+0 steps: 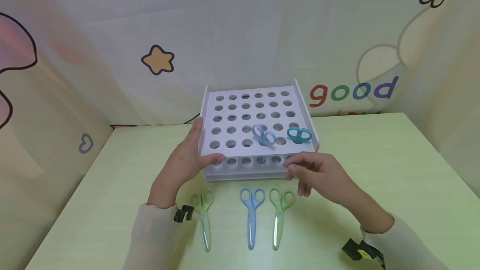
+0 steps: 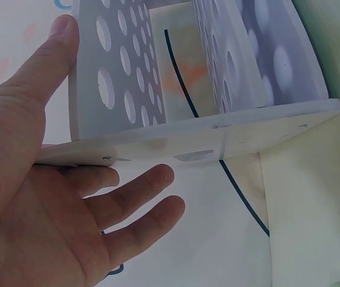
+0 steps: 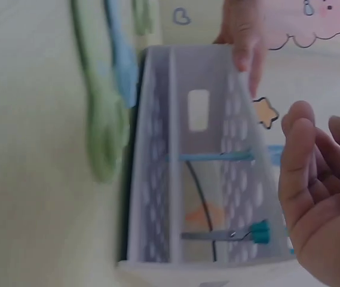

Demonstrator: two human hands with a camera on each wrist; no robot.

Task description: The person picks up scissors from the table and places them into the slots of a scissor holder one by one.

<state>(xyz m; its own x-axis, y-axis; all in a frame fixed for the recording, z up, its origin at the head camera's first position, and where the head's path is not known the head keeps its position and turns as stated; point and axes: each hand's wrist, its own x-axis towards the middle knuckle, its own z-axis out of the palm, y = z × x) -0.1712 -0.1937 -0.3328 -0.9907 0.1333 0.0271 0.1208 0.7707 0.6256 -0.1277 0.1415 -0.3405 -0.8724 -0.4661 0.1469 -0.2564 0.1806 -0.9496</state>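
Observation:
A white rack (image 1: 239, 137) with rows of round holes stands on the table. My left hand (image 1: 183, 159) grips its left side, the thumb over the front edge of the upper panel and the fingers outside the side wall (image 2: 152, 143). Light blue scissors (image 1: 264, 136) and teal scissors (image 1: 298, 137) sit in holes of the upper panel, handles up. Their lower parts hang inside, as the right wrist view shows with the teal scissors' blade (image 3: 208, 235). My right hand (image 1: 320, 174), fingers loosely bent and holding nothing, is by the rack's front right corner.
Three scissors lie in front of the rack, handles toward it: green scissors (image 1: 204, 216) at left, blue scissors (image 1: 251, 216) in the middle, and other green scissors (image 1: 278, 216) at right. Behind the pale green table (image 1: 375, 170) hangs a printed curtain (image 1: 243, 32).

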